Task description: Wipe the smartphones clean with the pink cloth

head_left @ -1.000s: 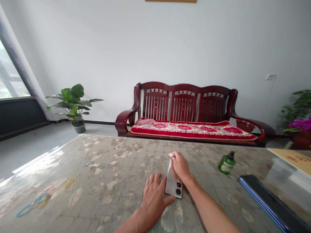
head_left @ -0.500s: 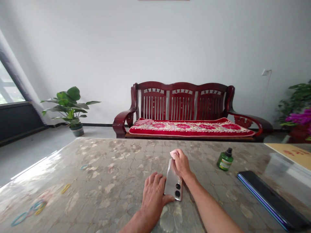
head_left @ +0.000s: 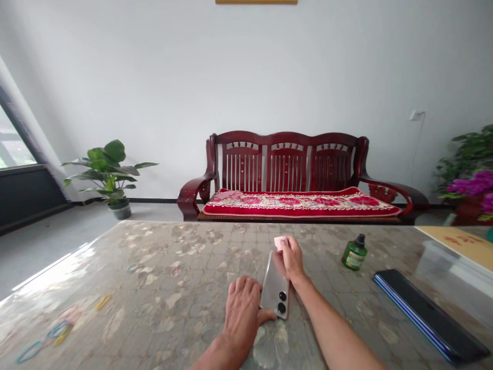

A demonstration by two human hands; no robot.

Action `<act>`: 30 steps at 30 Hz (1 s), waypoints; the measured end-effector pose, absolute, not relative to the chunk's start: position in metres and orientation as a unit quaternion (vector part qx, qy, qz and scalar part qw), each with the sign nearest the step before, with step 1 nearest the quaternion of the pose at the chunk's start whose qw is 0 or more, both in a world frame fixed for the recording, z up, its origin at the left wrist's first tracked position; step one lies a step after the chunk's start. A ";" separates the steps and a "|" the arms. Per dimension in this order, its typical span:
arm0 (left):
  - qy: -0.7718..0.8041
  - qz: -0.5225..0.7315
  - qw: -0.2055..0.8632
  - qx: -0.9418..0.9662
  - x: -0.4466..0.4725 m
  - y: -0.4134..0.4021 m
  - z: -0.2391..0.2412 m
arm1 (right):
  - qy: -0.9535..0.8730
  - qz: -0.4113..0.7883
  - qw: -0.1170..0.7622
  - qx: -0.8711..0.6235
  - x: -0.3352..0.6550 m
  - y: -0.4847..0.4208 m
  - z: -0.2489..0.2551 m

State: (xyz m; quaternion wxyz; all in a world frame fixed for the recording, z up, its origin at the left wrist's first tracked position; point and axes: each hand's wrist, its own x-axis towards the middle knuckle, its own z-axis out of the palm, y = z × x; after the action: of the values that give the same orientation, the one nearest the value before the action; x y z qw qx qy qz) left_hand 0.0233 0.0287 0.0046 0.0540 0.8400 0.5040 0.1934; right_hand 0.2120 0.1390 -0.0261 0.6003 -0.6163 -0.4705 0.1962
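A silver phone (head_left: 274,288) lies back-up on the patterned table (head_left: 173,277), its two camera lenses toward me. My left hand (head_left: 242,314) rests flat beside it, fingers spread on the table and thumb against the phone's near left edge. My right hand (head_left: 291,259) is curled over the phone's far end, pinching a small pink cloth (head_left: 279,241) against it.
A small green bottle (head_left: 355,253) with a black cap stands to the right. A dark tablet (head_left: 427,314) lies near the right edge. Coloured rubber bands (head_left: 57,329) are scattered at the left. A red wooden bench (head_left: 296,180) and potted plants (head_left: 108,172) stand behind the table.
My right hand with the pink cloth has slid slightly along the far end of the phone. My left hand keeps steadying the phone. The view has shifted a little.
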 end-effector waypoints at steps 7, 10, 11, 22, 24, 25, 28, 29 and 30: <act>0.563 0.203 0.183 0.780 0.030 0.023 0.014 | -0.438 0.196 0.651 -0.588 0.210 0.137 -0.026; 0.567 0.226 0.280 0.741 0.033 0.025 0.010 | -0.441 0.179 0.660 -0.581 0.210 0.133 -0.024; 0.568 0.234 0.300 0.730 0.033 0.026 0.009 | -0.444 0.173 0.661 -0.580 0.210 0.132 -0.023; 0.610 0.224 0.199 0.734 0.005 0.052 0.020 | -0.681 0.007 0.536 -0.498 0.207 0.096 0.003; 0.609 0.223 0.181 0.739 0.003 0.052 0.020 | -0.753 -0.073 0.474 -0.451 0.198 0.083 0.008; 0.607 0.222 0.173 0.743 0.002 0.052 0.020 | -0.772 -0.101 0.456 -0.431 0.192 0.076 0.010; 0.599 0.215 0.148 0.757 0.002 0.050 0.020 | -0.806 -0.158 0.421 -0.386 0.176 0.060 0.013; 0.597 0.212 0.142 0.760 0.002 0.049 0.021 | -0.814 -0.167 0.411 -0.375 0.173 0.056 0.013; 0.596 0.210 0.137 0.763 0.002 0.049 0.021 | -0.820 -0.174 0.402 -0.369 0.171 0.055 0.013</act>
State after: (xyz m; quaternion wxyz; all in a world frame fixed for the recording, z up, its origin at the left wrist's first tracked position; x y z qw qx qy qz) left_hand 0.0016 0.0486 0.0210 0.1369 0.7629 0.5959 0.2101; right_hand 0.1715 0.0548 0.0135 0.4024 -0.3686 -0.8198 -0.1736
